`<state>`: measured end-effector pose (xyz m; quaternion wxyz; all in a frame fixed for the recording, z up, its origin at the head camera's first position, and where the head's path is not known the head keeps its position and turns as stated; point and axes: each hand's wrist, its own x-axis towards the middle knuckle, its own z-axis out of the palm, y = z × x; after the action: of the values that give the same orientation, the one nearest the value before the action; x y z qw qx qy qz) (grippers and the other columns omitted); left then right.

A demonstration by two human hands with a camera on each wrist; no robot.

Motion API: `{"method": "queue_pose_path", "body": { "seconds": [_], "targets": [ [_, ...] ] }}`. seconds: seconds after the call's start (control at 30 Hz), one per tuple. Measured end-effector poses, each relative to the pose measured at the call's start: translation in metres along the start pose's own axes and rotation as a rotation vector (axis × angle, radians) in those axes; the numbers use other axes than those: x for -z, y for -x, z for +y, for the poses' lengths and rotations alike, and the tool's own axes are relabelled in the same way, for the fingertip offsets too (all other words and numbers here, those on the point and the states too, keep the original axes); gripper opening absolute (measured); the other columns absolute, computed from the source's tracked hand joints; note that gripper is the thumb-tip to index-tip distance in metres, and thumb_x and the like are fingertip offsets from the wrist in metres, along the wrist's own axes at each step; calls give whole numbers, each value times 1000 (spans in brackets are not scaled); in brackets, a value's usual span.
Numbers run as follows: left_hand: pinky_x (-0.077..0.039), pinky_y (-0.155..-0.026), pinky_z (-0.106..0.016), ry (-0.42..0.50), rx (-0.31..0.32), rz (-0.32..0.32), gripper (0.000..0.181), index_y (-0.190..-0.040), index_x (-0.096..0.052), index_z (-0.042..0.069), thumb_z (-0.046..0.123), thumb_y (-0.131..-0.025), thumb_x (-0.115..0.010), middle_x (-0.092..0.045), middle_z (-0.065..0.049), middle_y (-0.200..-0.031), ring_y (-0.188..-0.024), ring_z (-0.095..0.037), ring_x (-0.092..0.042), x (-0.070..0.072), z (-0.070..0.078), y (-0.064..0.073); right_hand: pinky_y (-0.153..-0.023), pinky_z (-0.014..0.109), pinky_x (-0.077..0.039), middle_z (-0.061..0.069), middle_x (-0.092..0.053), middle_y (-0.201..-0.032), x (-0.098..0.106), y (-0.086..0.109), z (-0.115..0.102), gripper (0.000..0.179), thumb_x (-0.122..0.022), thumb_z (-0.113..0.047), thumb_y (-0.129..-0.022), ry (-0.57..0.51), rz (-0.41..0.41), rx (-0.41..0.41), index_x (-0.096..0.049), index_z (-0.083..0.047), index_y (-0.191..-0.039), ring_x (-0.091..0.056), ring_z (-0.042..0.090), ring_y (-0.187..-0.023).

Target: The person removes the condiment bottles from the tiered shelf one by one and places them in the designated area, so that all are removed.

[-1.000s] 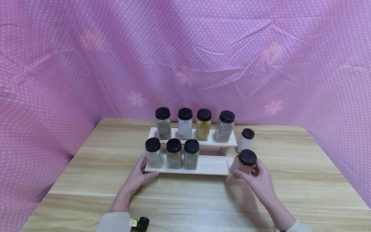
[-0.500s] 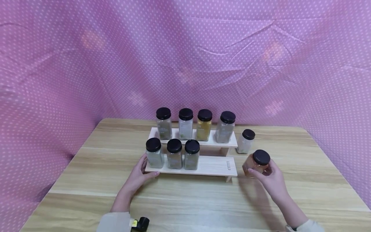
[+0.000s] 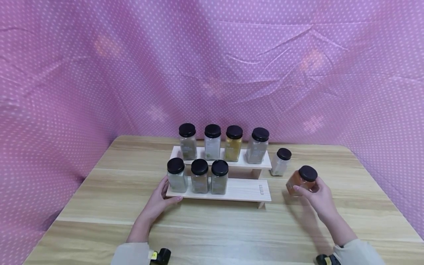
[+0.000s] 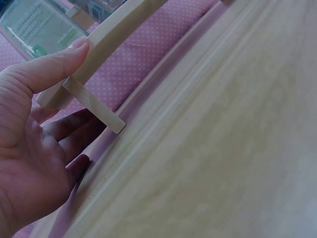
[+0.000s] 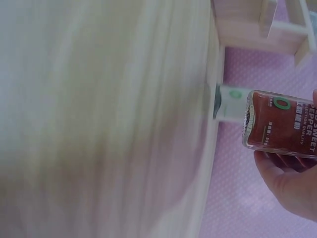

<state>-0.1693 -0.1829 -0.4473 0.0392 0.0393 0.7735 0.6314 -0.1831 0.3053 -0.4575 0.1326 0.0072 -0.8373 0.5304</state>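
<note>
In the head view my right hand grips a spice jar of red powder with a black lid, slightly tilted over the table right of the rack. Its label reads sweet pepper in the right wrist view, and its base is off the tabletop there. My left hand holds the left end of the two-tier wooden spice rack, thumb on the front edge of the lower shelf. Three jars stand on the left of that shelf; its right part is bare.
Several jars stand on the upper shelf, among them a yellow one. A small clear jar with a black lid stands on the table right of the rack. A pink dotted cloth hangs behind the wooden table.
My right hand has carried the red powder jar rightward, away from the right end of the lower shelf. The left hand has stayed at the rack's left end.
</note>
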Motion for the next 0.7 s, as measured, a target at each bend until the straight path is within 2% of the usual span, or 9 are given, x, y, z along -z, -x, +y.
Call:
{"method": "queue_pose_path", "body": {
  "seconds": [0.13,0.27,0.37,0.5,0.57,0.63,0.7],
  "targets": [
    [-13,-100,-42,-1,-4,1,86,-136,-19,15,17,-69,-73,-19,-17,-139,-126,-28,-15,0,2,1,-65,17,-43,5,-52,-98,6,-4,-12,48,-68,-22,-75,31,14,-40,-46,-11,-116,-48,8,-85],
    [-12,-100,-42,4,-3,-3,85,-136,-19,14,16,-70,-72,-18,-17,-139,-126,-28,-14,-1,3,2,-64,19,-41,11,-51,-99,10,-6,-34,48,-67,-21,-76,60,14,-78,-44,-3,-114,-47,10,-83],
    [-12,-100,-42,0,2,-4,85,-136,-18,14,16,-70,-72,-18,-17,-139,-126,-28,-14,-1,3,3,-65,21,-41,13,-51,-100,12,-12,-31,49,-67,-24,-76,86,18,-112,-44,-2,-113,-46,11,-83],
    [-12,-100,-42,-9,4,0,87,-136,-18,13,18,-69,-73,-18,-16,-139,-126,-28,-14,-1,2,2,-68,22,-40,8,-52,-100,15,-30,1,51,-68,-33,-73,111,31,-127,-46,-9,-112,-47,11,-87],
    [-12,-100,-42,-13,-1,1,88,-137,-18,13,19,-68,-73,-17,-16,-139,-126,-28,-14,0,1,1,-70,22,-39,8,-51,-103,16,-37,11,54,-67,-37,-72,130,28,-109,-45,-10,-113,-46,12,-89],
    [-12,-100,-42,-18,-3,2,88,-137,-18,13,19,-68,-73,-17,-16,-139,-126,-28,-13,0,1,0,-71,22,-40,10,-51,-104,16,-41,12,55,-68,-36,-73,120,25,-98,-45,-10,-115,-46,14,-90],
    [-12,-100,-42,-18,-2,1,89,-137,-18,13,20,-68,-74,-17,-16,-139,-126,-28,-13,0,0,0,-70,22,-40,10,-51,-103,15,-42,4,54,-68,-33,-73,112,37,-101,-45,-9,-115,-46,14,-90]
  ]
}}
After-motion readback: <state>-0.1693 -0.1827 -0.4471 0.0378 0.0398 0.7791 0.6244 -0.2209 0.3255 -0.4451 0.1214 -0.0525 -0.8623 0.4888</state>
